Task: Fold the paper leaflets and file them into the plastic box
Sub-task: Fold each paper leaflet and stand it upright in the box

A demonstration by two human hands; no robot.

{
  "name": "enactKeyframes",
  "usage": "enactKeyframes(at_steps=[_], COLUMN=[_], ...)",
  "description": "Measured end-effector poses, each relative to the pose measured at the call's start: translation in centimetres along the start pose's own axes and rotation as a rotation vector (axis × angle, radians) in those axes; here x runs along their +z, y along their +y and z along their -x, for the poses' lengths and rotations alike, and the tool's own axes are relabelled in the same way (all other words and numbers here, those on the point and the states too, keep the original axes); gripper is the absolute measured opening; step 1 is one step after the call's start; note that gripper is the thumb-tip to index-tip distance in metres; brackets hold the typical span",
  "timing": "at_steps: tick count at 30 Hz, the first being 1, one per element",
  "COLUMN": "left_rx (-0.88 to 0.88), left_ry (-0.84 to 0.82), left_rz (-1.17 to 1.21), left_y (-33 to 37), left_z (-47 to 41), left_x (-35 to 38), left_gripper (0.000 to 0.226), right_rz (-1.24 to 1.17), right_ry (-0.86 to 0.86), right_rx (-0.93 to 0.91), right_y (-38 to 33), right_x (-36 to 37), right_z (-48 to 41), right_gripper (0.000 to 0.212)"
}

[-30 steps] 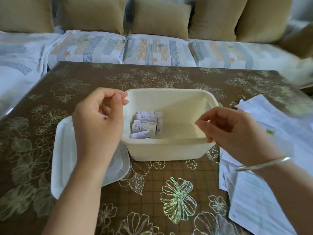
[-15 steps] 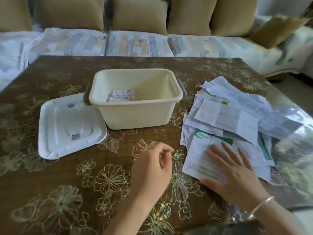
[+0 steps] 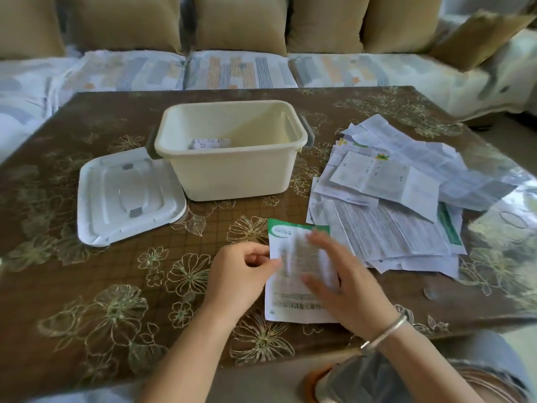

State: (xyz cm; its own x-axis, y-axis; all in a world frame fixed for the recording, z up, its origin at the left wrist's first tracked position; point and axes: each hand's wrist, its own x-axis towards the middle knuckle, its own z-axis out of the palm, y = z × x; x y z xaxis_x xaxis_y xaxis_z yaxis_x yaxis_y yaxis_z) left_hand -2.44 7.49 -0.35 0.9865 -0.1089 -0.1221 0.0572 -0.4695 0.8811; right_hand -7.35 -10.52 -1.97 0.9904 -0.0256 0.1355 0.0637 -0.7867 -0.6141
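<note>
Fresh green-headed leaflet [image 3: 290,305] pulled off pile [image 3: 392,228] to plastic box [image 3: 232,173] 6 o'clock; left hand [image 3: 235,277] pinches its edge, right hand [image 3: 348,289] flat, fingers apart; fold next.

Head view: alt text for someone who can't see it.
On the table, the left hand pinches a leaflet by its edge while the right hand presses flat on it. Behind stand an open box with folded leaflets inside, its lid on the left, and a pile of unfolded leaflets on the right.
</note>
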Motion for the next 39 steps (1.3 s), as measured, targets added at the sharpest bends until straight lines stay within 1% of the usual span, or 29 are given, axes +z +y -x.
enactKeyframes(at_steps=[1, 2, 3, 4, 5, 6, 7, 8, 10, 11, 12, 15, 16, 17, 20, 23, 26, 29, 32, 34, 36, 37, 39], left_rx=[0.030, 0.053, 0.064, 0.069, 0.071, 0.078, 0.098, 0.135, 0.230, 0.264, 0.282, 0.251, 0.231, 0.217, 0.232, 0.260, 0.272, 0.289, 0.314, 0.281, 0.241, 0.232, 0.235], left_ry=[0.002, 0.007, 0.009, 0.004, -0.004, -0.012, -0.010, 0.005, 0.061, 0.089, 0.105, 0.083, 0.066, 0.055, 0.062, 0.084, 0.141, 0.231, 0.344, 0.394, 0.413, 0.417, 0.427], left_rz=[0.019, 0.048, 0.085, 0.122, 0.158, 0.191, 0.221, 0.233, 0.196, 0.171, 0.147, 0.008, -0.056, -0.113, -0.212, -0.241, -0.220, -0.252, -0.412, -0.506, -0.543, -0.557, -0.575], left_y=[0.1, 0.3, 0.5, 0.7, 1.0, 1.4, 1.6, 1.8, 1.9, 1.7, 1.3, -0.8, -1.7, -2.5, -4.3, -5.1, -5.3, -5.3, -5.6, -5.8, -6.1, -6.1, -6.2], left_z=[0.1, 0.2, 0.4, 0.5, 0.7, 0.9, 1.1, 1.2, 1.5, 1.6, 1.8, 2.4, 2.7, 3.1, 3.8, 4.0, 4.1, 3.6, 2.7, 2.4, 2.2, 2.2, 2.2], left_x=[-0.4, -0.8, -1.3, -1.8, -2.4, -2.9, -3.4, -3.9, -4.7, -5.1, -5.4, -5.7, -5.6, -5.4, -4.8, -4.4, -4.1, -3.8, -3.0, -2.6, -2.2, -2.1, -2.0], left_gripper=[0.006, 0.002, 0.004, 0.004, 0.004, 0.005, 0.007, 0.008, 0.011, 0.012, 0.013, 0.027, 0.030, 0.031, 0.028, 0.027, 0.016, 0.025, 0.023, 0.021, 0.021, 0.021, 0.020], right_rz=[0.024, 0.035, -0.004, -0.102, -0.229, -0.370, -0.505, -0.606, -0.676, -0.656, -0.618, -0.468, -0.394, -0.320, -0.139, -0.060, -0.084, -0.115, -0.048, 0.007, 0.051, 0.066, 0.085], right_ry=[0.075, 0.120, 0.135, 0.135, 0.133, 0.141, 0.161, 0.184, 0.254, 0.260, 0.236, 0.079, 0.045, 0.029, -0.019, -0.038, -0.030, 0.032, 0.095, 0.115, 0.101, 0.093, 0.081], right_rx=[0.043, 0.107, 0.188, 0.258, 0.284, 0.253, 0.177, 0.101, -0.063, -0.130, -0.181, -0.216, -0.222, -0.244, -0.300, -0.285, -0.251, -0.121, -0.021, 0.006, 0.028, 0.029, 0.027], right_y=[0.0, -0.1, -0.2, -0.5, -0.8, -1.2, -1.7, -2.2, -3.2, -3.4, -3.4, -1.8, -1.1, -0.7, 0.4, 0.6, 0.0, -0.9, -1.5, -2.1, -2.6, -2.7, -2.8], right_x=[-0.2, -0.5, -0.9, -1.4, -1.9, -2.3, -2.7, -3.1, -3.4, -3.3, -2.9, -1.1, -0.4, 0.1, 1.3, 1.3, 1.0, 1.1, 1.7, 2.2, 2.6, 2.7, 2.9], right_z=[-0.3, -0.7, -1.2, -1.7, -2.2, -2.6, -2.8, -3.0, -3.0, -2.9, -2.7, -1.4, -0.9, -0.5, 0.3, 0.6, 0.7, 0.4, -0.5, -1.2, -1.9, -2.2, -2.4], right_gripper=[0.068, 0.070, 0.072, 0.071, 0.060, 0.041, 0.019, 0.006, 0.006, 0.005, 0.009, 0.040, 0.045, 0.045, 0.037, 0.031, 0.016, 0.028, 0.027, 0.030, 0.047, 0.051, 0.054])
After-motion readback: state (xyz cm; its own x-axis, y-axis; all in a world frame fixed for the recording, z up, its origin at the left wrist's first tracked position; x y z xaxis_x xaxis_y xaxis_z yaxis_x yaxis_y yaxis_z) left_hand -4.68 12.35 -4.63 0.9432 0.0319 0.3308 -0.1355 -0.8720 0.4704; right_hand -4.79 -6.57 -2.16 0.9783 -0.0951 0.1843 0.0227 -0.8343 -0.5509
